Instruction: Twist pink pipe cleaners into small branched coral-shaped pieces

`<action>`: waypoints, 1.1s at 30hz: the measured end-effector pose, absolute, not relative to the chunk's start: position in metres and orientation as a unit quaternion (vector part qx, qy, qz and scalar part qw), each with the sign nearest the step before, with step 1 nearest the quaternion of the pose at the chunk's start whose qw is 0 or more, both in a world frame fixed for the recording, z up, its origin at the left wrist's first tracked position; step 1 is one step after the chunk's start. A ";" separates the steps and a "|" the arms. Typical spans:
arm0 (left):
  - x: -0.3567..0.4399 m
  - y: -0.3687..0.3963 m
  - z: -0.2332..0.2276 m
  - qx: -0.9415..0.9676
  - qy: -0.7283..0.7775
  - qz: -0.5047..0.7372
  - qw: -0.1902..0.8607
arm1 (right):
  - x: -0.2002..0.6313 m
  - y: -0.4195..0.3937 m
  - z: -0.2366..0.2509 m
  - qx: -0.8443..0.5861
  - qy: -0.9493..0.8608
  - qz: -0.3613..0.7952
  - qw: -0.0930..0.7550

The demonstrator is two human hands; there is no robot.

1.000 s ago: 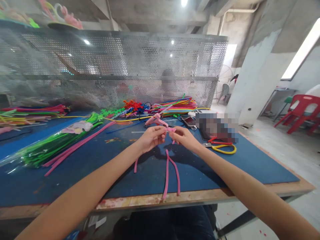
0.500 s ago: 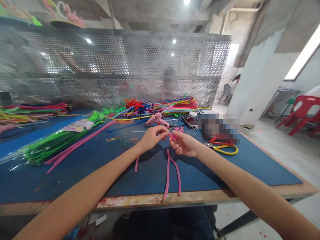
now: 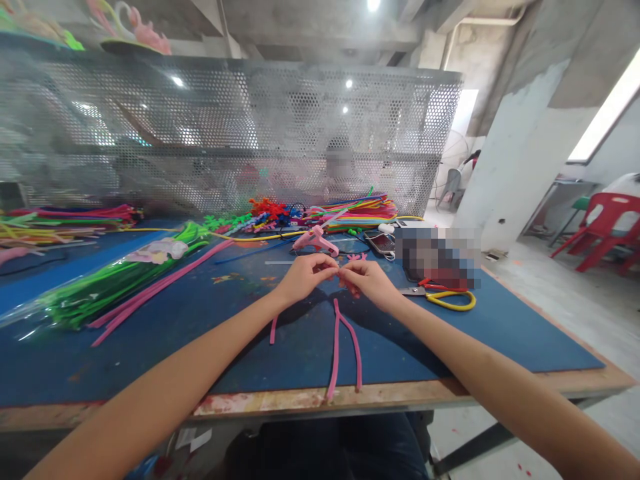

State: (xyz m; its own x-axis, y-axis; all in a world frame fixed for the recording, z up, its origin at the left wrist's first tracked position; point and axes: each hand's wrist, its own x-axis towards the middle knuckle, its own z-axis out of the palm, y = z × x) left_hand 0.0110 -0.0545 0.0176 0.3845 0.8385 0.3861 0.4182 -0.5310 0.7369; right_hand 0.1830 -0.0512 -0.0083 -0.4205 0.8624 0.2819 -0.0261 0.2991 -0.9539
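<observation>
A small pink pipe-cleaner piece (image 3: 345, 275) sits pinched between both hands above the blue mat (image 3: 450, 333), mostly hidden by fingers. The left hand (image 3: 305, 277) and right hand (image 3: 367, 280) meet fingertip to fingertip, closed on it. Longer pink stems (image 3: 345, 347) lie below; a pink glue gun (image 3: 315, 240) sits behind.

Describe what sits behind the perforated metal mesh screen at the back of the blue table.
Behind the perforated metal mesh screen, a seated person's blurred outline and reflected ceiling lights show. The mesh and haze obscure their hands and whatever lies on that side.
</observation>
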 end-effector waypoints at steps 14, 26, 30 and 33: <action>0.010 -0.057 0.014 0.863 0.309 0.388 0.095 | 0.178 -0.054 -0.004 -0.352 -0.561 0.562 0.495; 0.012 -0.049 0.012 0.747 0.396 0.445 0.295 | 0.183 -0.049 -0.007 -0.376 -0.678 0.427 0.466; 0.009 -0.053 0.014 0.820 0.371 0.403 0.163 | 0.184 -0.048 -0.008 -0.395 -0.684 0.416 0.451; 0.007 -0.053 0.014 0.886 0.302 0.350 0.043 | 0.185 -0.048 -0.007 -0.407 -0.663 0.446 0.444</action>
State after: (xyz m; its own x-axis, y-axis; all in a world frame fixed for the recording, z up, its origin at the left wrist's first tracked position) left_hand 0.0070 -0.0533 0.0137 0.5724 0.5656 0.5937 0.5055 -0.8135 0.2877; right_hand 0.1847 -0.0481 -0.0072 -0.2757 0.9345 0.2253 0.1435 0.2717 -0.9516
